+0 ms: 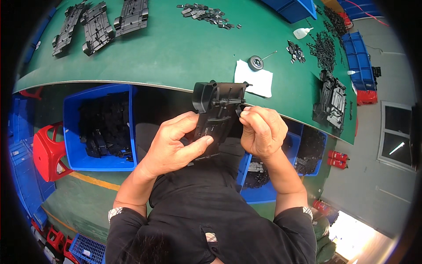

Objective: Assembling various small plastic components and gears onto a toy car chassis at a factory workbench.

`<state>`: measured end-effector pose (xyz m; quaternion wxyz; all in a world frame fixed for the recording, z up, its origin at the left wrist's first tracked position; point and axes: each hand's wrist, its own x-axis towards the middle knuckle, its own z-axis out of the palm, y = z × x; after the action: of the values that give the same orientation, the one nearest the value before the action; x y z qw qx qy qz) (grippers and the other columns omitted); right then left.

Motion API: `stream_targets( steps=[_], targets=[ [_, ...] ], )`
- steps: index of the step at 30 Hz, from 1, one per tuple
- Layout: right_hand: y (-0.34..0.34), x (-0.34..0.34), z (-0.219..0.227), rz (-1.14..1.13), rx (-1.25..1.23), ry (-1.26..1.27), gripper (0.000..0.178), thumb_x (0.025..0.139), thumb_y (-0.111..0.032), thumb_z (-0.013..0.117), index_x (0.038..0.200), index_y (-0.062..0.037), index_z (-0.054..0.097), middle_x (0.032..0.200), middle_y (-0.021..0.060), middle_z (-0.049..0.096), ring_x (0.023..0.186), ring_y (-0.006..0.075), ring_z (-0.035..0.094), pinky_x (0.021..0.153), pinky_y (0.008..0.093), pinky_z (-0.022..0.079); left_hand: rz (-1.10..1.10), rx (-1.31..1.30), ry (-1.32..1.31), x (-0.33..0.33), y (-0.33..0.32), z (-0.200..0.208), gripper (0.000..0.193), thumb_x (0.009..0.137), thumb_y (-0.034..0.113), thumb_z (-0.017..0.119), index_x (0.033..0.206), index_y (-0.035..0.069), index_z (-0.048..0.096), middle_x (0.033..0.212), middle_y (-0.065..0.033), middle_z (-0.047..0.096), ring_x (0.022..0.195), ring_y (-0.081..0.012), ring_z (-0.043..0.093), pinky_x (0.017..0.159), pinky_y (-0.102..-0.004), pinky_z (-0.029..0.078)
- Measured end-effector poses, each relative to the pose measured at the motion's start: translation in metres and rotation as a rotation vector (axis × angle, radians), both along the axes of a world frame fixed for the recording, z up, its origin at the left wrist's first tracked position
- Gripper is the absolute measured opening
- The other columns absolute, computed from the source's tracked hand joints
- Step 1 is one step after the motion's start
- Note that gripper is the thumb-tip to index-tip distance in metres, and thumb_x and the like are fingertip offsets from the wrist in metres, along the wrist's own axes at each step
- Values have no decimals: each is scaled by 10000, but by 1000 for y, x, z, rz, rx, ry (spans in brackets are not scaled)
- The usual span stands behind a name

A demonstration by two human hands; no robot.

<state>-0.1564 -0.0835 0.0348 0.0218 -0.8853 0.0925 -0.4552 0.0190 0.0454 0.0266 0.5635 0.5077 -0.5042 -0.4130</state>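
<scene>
My left hand grips a black plastic chassis part from below, thumb across its lower side. The part is held over my lap, just in front of the edge of the green table. My right hand is beside the part on its right, fingertips pinched against its right edge; whether something small sits between those fingertips is too small to tell.
On the table lie a white cloth with a black wheel on an axle, a small glue bottle, piles of small black parts, and more chassis pieces. Blue bins of black parts stand below, beside a red stool.
</scene>
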Motion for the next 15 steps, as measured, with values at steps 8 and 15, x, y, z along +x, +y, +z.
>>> stream_targets(
  steps=[8, 15],
  targets=[
    [-1, 2, -2, -13, -17, 6, 282, 676, 37, 696, 929, -38, 598, 772, 64, 608, 588, 193, 600, 525, 268, 467, 2, 0, 13, 0, 1, 1, 208, 771, -12, 671, 976, -28, 641, 809, -67, 589, 683, -112, 550, 600, -243, 442],
    [1, -1, -2, -3, 46, 72, 215, 778, 21, 675, 963, -35, 580, 808, 84, 629, 643, 211, 629, 559, 279, 513, -14, 3, 64, 0, 0, 3, 198, 779, -10, 675, 973, -31, 642, 819, -63, 598, 692, -104, 558, 603, -240, 447]
  ],
)
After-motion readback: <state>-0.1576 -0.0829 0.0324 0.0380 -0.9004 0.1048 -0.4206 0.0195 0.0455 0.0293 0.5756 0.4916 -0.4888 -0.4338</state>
